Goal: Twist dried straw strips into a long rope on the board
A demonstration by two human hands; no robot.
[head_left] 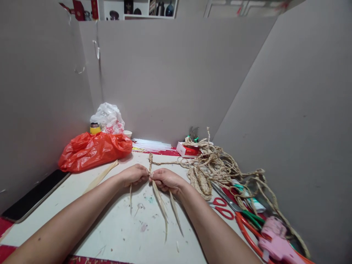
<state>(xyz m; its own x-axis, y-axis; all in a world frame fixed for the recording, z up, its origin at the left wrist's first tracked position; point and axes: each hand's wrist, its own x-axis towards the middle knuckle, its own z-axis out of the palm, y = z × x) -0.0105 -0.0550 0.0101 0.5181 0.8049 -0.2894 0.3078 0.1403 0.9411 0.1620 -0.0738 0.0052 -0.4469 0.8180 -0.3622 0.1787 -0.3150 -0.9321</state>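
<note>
Near the middle of the white board, my left hand (136,175) and my right hand (165,179) meet, fingers pinched at the lower end of a short braided straw cord (150,159). Loose pale straw strands (160,201) hang from beneath my right hand toward me. A thinner strand (130,198) drops below my left hand. Both hands are closed; exactly which strand lies in each pinch is partly hidden by the fingers. From the braid, a cord runs right to a tangled heap of braided straw rope (211,165).
Red-handled scissors (224,209), larger shears (233,205) and a pink glue gun (277,238) lie at right. At left are a red plastic bag (95,150), a dark phone-like slab (35,194) and a straw leaf (101,176). White sticks (151,144) lie behind. Grey panels enclose the table.
</note>
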